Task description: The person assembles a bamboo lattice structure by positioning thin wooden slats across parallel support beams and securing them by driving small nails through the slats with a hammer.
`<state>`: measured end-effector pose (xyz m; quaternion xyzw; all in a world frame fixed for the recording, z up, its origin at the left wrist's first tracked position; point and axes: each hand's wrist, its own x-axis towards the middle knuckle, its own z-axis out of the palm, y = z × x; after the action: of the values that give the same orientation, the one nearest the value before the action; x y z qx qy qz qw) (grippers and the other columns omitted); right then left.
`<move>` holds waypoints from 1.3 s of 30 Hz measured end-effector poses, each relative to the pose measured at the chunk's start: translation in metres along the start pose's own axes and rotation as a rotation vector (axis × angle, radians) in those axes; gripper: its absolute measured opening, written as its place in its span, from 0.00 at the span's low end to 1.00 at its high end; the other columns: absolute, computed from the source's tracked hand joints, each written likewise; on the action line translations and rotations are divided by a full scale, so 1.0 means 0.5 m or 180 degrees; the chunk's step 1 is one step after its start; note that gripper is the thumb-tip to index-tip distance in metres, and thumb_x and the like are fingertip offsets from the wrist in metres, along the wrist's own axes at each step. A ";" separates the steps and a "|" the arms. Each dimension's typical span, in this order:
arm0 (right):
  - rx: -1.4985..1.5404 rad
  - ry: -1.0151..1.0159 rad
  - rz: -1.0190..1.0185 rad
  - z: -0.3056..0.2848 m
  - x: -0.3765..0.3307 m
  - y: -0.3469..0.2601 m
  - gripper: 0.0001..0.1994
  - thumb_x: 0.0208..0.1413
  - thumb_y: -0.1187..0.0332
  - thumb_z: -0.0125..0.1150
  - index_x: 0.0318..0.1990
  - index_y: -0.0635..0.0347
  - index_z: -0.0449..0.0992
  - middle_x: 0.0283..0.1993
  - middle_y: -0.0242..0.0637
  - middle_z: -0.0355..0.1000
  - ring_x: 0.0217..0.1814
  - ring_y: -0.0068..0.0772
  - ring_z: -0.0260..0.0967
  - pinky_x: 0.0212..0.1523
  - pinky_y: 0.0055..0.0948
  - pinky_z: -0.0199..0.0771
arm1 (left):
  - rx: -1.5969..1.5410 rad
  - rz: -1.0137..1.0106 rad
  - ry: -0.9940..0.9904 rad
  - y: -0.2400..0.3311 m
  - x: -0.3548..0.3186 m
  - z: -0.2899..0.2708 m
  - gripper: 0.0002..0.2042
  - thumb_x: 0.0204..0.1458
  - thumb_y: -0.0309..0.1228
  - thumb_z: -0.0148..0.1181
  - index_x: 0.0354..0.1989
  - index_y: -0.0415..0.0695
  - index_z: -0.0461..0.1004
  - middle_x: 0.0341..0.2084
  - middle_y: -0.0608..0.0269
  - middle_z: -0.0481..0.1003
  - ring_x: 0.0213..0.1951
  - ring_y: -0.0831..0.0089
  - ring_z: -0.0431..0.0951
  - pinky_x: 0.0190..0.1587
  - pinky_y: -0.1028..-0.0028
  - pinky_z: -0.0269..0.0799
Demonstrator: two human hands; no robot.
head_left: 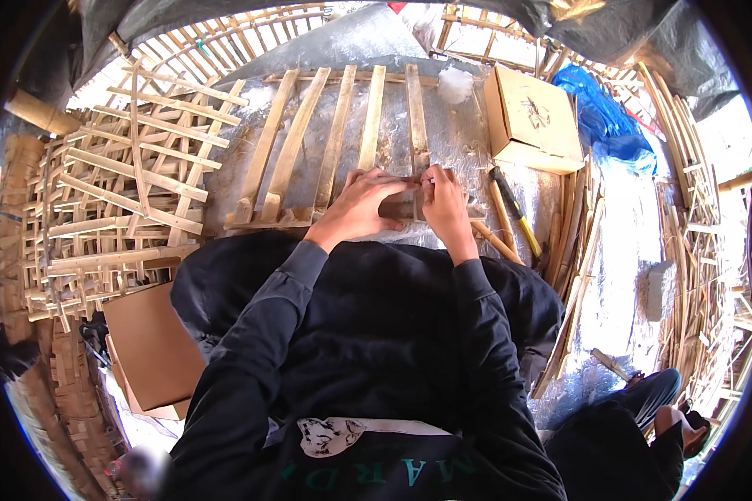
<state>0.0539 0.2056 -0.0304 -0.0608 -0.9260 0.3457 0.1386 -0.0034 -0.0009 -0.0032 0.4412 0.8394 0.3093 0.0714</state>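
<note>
A flat frame of pale bamboo slats (336,134) lies before me, its several long pieces joined to a near crosspiece (288,219) and a far one. My left hand (361,206) is curved around the near end of the rightmost slat (417,117), fingertips on it and thumb set apart lower down. Close beside it, my right hand (444,204) is closed in a pinch over that same slat. Whatever small thing sits between the right fingertips is hidden. The two hands' fingertips nearly meet.
A hammer (516,213) with a black and yellow handle lies right of the frame, near bamboo sticks (570,217). Beyond are a cardboard box (533,117) and blue plastic (606,121). Bamboo lattices (125,184) are stacked left, above another box (154,342). Another person (618,442) sits lower right.
</note>
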 end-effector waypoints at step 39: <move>-0.0686 0.0142 -0.0136 -0.064 -0.052 0.028 0.09 0.59 0.80 0.61 0.46 0.57 0.77 0.44 0.43 0.75 0.45 0.56 0.77 0.50 0.51 0.71 | -0.0214 0.0064 0.0021 0.061 0.004 -0.003 0.22 0.53 0.31 0.76 0.57 0.46 0.80 0.61 0.59 0.77 0.60 0.52 0.78 0.63 0.56 0.75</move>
<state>0.0884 0.2307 -0.0221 -0.0633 -0.9556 0.2397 0.1592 0.0159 0.0127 0.0162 0.4460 0.8243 0.3395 0.0803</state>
